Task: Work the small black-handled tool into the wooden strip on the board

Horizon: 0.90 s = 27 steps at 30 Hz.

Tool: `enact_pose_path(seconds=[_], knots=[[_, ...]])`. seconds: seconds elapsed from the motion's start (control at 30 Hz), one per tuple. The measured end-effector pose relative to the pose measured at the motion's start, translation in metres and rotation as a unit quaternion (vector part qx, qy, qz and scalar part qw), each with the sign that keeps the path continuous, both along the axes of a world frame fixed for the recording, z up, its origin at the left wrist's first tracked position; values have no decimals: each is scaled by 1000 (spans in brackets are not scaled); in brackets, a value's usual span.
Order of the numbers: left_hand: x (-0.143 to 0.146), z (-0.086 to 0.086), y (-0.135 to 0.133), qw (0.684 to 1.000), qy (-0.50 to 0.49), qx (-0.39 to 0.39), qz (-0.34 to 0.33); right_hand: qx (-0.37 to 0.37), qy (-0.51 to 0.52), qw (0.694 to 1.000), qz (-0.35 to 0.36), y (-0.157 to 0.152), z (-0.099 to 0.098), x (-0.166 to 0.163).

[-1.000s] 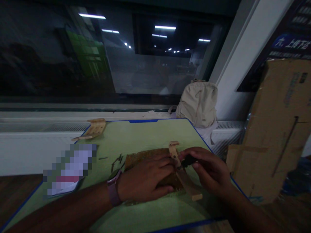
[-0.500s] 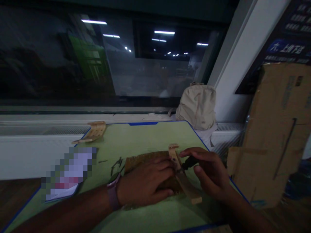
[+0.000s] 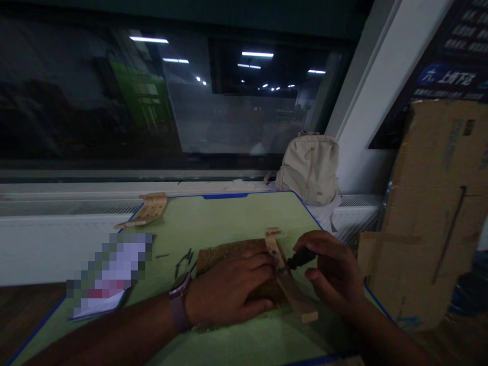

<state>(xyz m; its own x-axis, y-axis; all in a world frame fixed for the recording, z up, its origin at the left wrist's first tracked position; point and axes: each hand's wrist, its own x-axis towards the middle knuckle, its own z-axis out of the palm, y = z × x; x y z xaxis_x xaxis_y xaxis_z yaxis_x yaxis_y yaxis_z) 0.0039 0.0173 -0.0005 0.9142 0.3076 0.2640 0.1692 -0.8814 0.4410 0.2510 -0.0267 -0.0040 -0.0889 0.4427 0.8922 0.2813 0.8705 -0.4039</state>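
Dim view, 2 hands over a green mat (image 3: 213, 218): L hand (image 3: 232, 290), flat w/ fingers spread, pins a wood strip (image 3: 295, 297) to a brown board (image 3: 229, 250) mid-mat; R hand (image 3: 335, 272) pinches a small black tool (image 3: 301, 258), tip on the strip, so a skid could jab L fingertips just beside it.

A pale wooden strip (image 3: 294, 299) lies slantwise across a brown board (image 3: 229, 250) — both toward the right edge of the tabletop (image 3: 229, 213). A short black-handled tool (image 3: 301, 258) tilts, tip down, onto the strip.

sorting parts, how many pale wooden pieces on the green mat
2: one wooden piece between left hand and right hand, another at the mat's far-left corner; more may be hidden.
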Motion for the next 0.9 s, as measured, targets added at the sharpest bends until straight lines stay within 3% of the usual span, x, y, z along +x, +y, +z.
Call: enact_pose_path(seconds=[0.2, 0.4, 0.67, 0.8, 0.9], knots=[[0, -1, 0, 1000, -5, 3, -5, -73, 35, 995, 65, -5, 2, -4], [-1, 1, 0, 1000, 4, 2, 1, -4, -1, 1000, -16, 1, 5, 2], [-2, 1, 2, 1000, 11, 4, -3, -53, 48, 997, 1, 3, -3, -4], [-2, 1, 2, 1000, 9, 4, -7, -8, 87, 995, -48, 7, -5, -3], [-2, 2, 1, 1000, 8, 3, -6, 19, 33, 998, -58, 5, 0, -1]])
